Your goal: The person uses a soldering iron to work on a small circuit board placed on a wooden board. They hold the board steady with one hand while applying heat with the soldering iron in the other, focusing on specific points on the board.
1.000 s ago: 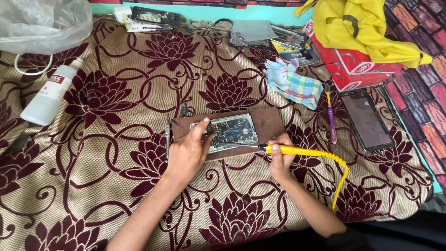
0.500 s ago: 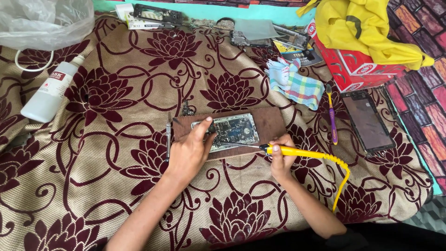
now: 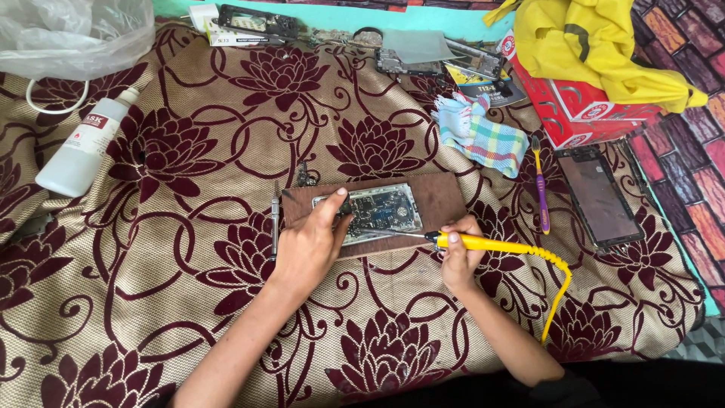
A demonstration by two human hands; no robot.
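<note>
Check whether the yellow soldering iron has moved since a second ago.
No. The soldering iron in the right hand keeps its tip at the brown board's right part.

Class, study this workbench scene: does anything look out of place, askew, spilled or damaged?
Yes. The white bottle lies tipped on its side on the patterned cloth, though no spill shows. The opened phone on the wooden board has its circuitry bare, and its dark screen panel lies apart at the right.
</note>
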